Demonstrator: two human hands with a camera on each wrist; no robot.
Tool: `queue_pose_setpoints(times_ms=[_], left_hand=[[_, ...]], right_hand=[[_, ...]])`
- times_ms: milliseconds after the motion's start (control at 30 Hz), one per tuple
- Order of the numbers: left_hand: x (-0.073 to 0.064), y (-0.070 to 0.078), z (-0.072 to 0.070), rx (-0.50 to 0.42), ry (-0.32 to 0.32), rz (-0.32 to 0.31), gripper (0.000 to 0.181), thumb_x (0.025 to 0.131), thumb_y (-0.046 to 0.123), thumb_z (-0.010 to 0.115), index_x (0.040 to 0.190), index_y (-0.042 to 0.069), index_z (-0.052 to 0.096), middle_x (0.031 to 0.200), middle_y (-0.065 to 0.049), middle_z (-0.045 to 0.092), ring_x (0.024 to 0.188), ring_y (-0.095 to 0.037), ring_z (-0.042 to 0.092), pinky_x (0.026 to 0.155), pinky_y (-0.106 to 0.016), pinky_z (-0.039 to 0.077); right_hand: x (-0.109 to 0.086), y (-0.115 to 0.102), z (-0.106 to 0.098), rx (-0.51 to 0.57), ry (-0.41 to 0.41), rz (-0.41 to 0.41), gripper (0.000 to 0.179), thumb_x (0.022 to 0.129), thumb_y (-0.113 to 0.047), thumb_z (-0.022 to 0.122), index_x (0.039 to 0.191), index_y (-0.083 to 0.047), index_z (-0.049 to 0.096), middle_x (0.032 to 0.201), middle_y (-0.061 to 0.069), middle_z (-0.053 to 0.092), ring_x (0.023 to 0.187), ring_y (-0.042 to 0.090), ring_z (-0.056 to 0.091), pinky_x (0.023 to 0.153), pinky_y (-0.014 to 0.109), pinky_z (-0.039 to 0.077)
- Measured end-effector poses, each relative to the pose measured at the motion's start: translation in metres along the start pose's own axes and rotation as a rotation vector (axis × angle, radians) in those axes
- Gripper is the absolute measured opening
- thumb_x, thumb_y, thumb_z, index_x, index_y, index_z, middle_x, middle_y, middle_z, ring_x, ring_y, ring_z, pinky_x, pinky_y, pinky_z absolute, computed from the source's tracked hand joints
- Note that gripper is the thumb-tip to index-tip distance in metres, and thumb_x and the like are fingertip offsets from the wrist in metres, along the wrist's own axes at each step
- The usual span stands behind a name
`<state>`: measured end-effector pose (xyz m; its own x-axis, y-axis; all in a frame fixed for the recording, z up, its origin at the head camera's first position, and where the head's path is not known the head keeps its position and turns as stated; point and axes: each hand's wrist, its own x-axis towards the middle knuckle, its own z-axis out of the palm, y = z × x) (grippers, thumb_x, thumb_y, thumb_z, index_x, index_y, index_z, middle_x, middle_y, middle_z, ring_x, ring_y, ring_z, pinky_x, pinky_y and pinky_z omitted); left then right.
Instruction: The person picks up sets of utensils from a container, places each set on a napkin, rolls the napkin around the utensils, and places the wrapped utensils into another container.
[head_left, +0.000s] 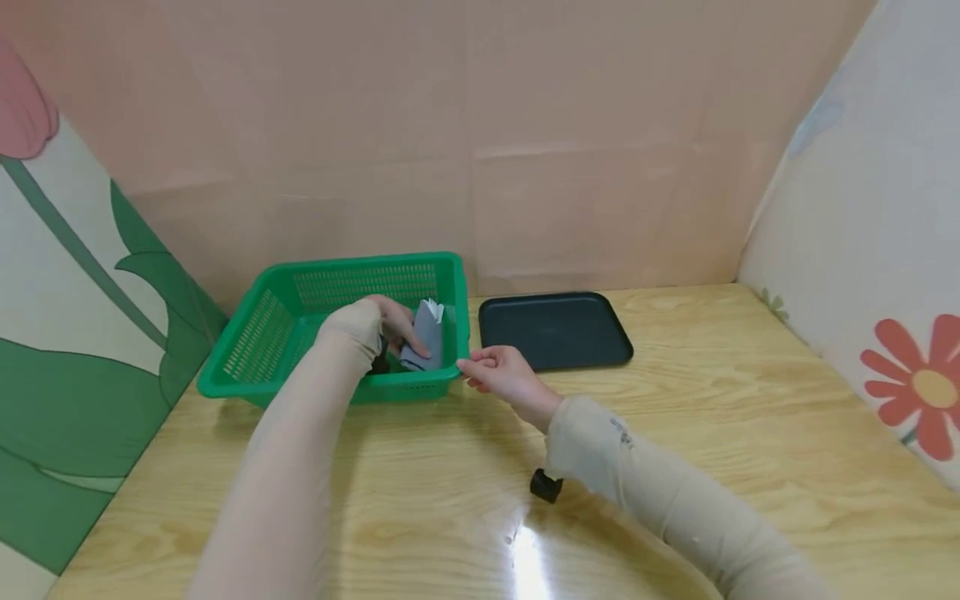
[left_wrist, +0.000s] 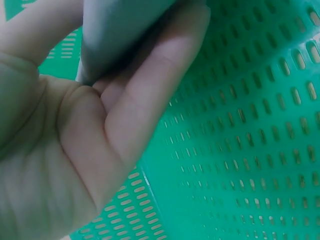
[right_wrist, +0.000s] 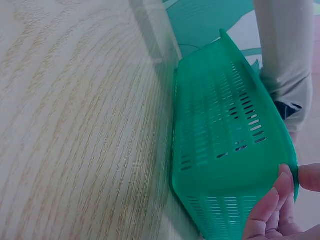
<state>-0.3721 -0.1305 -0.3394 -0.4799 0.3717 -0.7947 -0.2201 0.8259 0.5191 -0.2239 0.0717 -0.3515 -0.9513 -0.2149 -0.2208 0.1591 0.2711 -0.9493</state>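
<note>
Inside the green plastic basket point(head_left: 337, 389), near its right end, my left hand point(head_left: 390, 321) holds a folded grey item point(head_left: 429, 329), cloth-like, with white showing at its far end. Up close in the left wrist view, thumb and fingers of the left hand point(left_wrist: 75, 130) curl round the smooth grey item point(left_wrist: 120, 35); its lower part is hidden. My right hand point(head_left: 506, 379) pinches the basket's near right corner. The right wrist view shows its thumb and fingertips point(right_wrist: 285, 175) on either side of the basket's rim point(right_wrist: 275, 115).
A black rectangular tray point(head_left: 555, 332) lies flat on the wooden table point(head_left: 465, 500), just right of the basket. Behind them stands a beige covered wall point(head_left: 600, 167). Painted panels with flowers flank the table on both sides.
</note>
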Motion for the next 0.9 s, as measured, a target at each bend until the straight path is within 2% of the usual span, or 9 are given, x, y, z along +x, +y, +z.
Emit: queue_pose_setpoints(times_ms=[300,400,500,600,700,800,833,900], left_hand=[[0.007,0.0,0.007,0.019,-0.028,-0.019,0.05,0.089,0.013,0.062,0.131,0.0,0.038,0.119,-0.009,0.054,0.102,-0.016,0.058,0.087,-0.026,0.049],[0.011,-0.003,0.009,0.069,-0.038,-0.019,0.049,0.089,0.015,0.063,0.129,0.001,0.04,0.115,-0.007,0.055,0.1,-0.015,0.058,0.088,-0.026,0.048],[0.007,-0.002,0.013,0.101,-0.044,-0.019,0.047,0.09,0.016,0.061,0.128,0.0,0.04,0.115,-0.007,0.054,0.1,-0.015,0.057,0.088,-0.026,0.048],[-0.006,0.005,0.018,0.113,-0.033,-0.036,0.044,0.09,0.016,0.06,0.126,0.0,0.041,0.11,-0.006,0.055,0.1,-0.015,0.056,0.088,-0.026,0.047],[-0.014,0.01,0.022,0.242,0.045,-0.113,0.038,0.089,0.029,0.062,0.112,-0.002,0.057,0.087,-0.001,0.063,0.086,-0.013,0.059,0.083,-0.025,0.048],[-0.017,0.014,0.025,0.361,0.133,-0.237,0.041,0.083,0.044,0.066,0.084,0.003,0.07,0.064,0.002,0.063,0.074,-0.012,0.058,0.078,-0.025,0.047],[-0.016,0.014,0.025,0.396,0.148,-0.275,0.044,0.08,0.049,0.067,0.079,0.006,0.072,0.063,0.003,0.064,0.073,-0.012,0.058,0.078,-0.025,0.048],[-0.016,0.018,0.027,0.421,0.15,-0.333,0.045,0.077,0.054,0.068,0.074,0.009,0.071,0.07,0.003,0.066,0.078,-0.012,0.058,0.082,-0.026,0.048]], right_hand=[[0.001,0.003,0.001,0.015,0.013,0.012,0.029,0.091,-0.02,0.06,0.108,0.003,0.058,0.105,0.022,0.067,0.082,0.021,0.062,0.083,0.038,0.051],[0.001,0.003,0.001,0.018,0.01,0.008,0.026,0.091,-0.02,0.06,0.105,0.002,0.059,0.095,0.017,0.07,0.079,0.019,0.062,0.078,0.034,0.052],[0.0,0.004,0.0,0.013,0.006,-0.001,0.026,0.091,-0.02,0.061,0.104,0.002,0.059,0.091,0.014,0.07,0.075,0.014,0.062,0.075,0.032,0.052],[0.0,0.003,-0.001,0.008,0.002,-0.007,0.027,0.091,-0.021,0.06,0.105,0.002,0.059,0.093,0.015,0.07,0.074,0.012,0.061,0.076,0.032,0.052],[-0.001,0.001,-0.003,0.004,-0.005,-0.005,0.027,0.091,-0.021,0.06,0.106,0.002,0.059,0.093,0.014,0.07,0.073,0.011,0.061,0.077,0.033,0.052],[-0.002,0.001,-0.004,0.004,-0.006,-0.005,0.027,0.091,-0.02,0.06,0.105,0.003,0.059,0.088,0.01,0.07,0.07,0.008,0.059,0.077,0.032,0.052],[-0.002,0.001,-0.004,0.004,-0.004,-0.004,0.027,0.091,-0.02,0.06,0.105,0.002,0.059,0.088,0.01,0.07,0.069,0.007,0.059,0.076,0.032,0.052],[-0.002,0.0,-0.004,0.006,-0.005,-0.003,0.027,0.091,-0.02,0.06,0.106,0.002,0.059,0.091,0.014,0.07,0.069,0.007,0.059,0.077,0.032,0.052]])
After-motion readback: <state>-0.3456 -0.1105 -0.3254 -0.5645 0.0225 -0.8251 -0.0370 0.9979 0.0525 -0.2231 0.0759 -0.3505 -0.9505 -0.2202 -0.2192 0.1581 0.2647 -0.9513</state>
